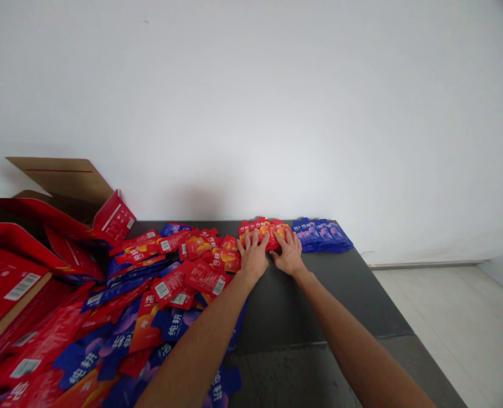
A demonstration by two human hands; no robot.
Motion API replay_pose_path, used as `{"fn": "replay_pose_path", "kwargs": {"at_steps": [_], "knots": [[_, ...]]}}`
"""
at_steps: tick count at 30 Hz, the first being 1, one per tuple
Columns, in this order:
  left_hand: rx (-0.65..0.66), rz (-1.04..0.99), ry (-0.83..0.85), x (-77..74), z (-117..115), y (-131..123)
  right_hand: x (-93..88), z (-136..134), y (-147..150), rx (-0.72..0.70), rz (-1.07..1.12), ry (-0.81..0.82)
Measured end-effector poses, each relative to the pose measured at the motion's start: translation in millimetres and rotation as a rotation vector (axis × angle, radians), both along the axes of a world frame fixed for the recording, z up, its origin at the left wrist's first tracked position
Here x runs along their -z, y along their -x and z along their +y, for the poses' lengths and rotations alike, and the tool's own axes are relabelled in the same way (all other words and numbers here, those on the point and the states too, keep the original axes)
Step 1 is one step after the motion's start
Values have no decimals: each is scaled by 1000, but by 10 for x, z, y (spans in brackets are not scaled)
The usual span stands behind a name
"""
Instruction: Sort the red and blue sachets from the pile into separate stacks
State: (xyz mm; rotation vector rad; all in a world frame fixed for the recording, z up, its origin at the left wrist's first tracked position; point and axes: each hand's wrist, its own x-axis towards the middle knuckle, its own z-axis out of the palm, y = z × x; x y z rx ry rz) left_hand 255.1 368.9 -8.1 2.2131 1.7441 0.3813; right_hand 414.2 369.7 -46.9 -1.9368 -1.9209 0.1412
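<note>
A row of overlapping red-and-orange packets (260, 228) lies against the wall at the back of the dark table. My left hand (254, 255) rests on the left part of this row, fingers spread. On its right part lies my right hand (288, 254), its fingers also apart and the thumb pointing toward the left hand. Just right of my right hand, blue packets (322, 235) overlap in a similar row near the table's corner. To the left of my left hand spreads a loose heap of red packets (209, 277) and blue packets (175, 324), lying at mixed angles.
Open red cardboard boxes (75, 221) with brown insides stand at the left, beside and partly over the heap. A white wall (277, 113) runs along the table's back edge. The dark table (285, 317) has a seam across it and ends at the right above a pale floor (442, 306).
</note>
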Motion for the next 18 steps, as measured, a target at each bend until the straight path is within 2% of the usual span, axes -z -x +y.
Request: {"fn": "replay_pose_path", "kwargs": {"at_steps": [5,10,18], "knots": [[16,6,-20,-91,-133,72,-108,-113,67,-6,2,-31],[5,15,-41,-172,-355,139,-210,-368,180,-18,-2,-34],[-8,54,-193,-264,-981,317,-383,-1048,450,-10,-65,-44]]}}
